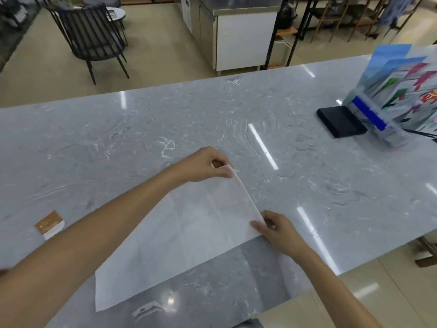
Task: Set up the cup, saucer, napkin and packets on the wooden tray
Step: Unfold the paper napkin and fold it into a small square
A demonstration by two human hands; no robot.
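Note:
A large white paper napkin (189, 235) lies spread flat on the grey marble counter (118, 138) in front of me. My left hand (205, 166) pinches the napkin's far corner, lifted slightly off the stone. My right hand (276, 229) pinches the near right corner at the same edge. A small brown and white packet (50, 224) lies on the counter to the left, clear of both hands. No cup, saucer or wooden tray is in view.
A black box (340, 120) and a clear brochure holder (397, 95) with coloured leaflets stand at the counter's far right. The counter's near right edge (354, 266) drops to the tiled floor. Beyond the counter are a dark chair (94, 36) and a steel cabinet (236, 31).

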